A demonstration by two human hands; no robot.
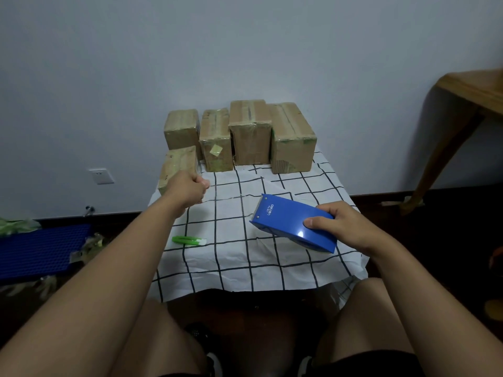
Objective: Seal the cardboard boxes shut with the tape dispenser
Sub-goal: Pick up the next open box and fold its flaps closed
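Note:
My right hand grips a blue tape dispenser above the right side of the table, its toothed blade pointing left. A strip of clear tape stretches from the blade to my left hand, which pinches its end in curled fingers. Just behind my left hand a small cardboard box stands at the table's left edge. Several more taped cardboard boxes stand in a row at the back, among them a tall middle one and a wide one on the right.
A white cloth with a black grid covers the small table. A green utility knife lies on it near the left front. A blue plastic mat and tape scraps lie on the floor at left. A wooden table leg stands at right.

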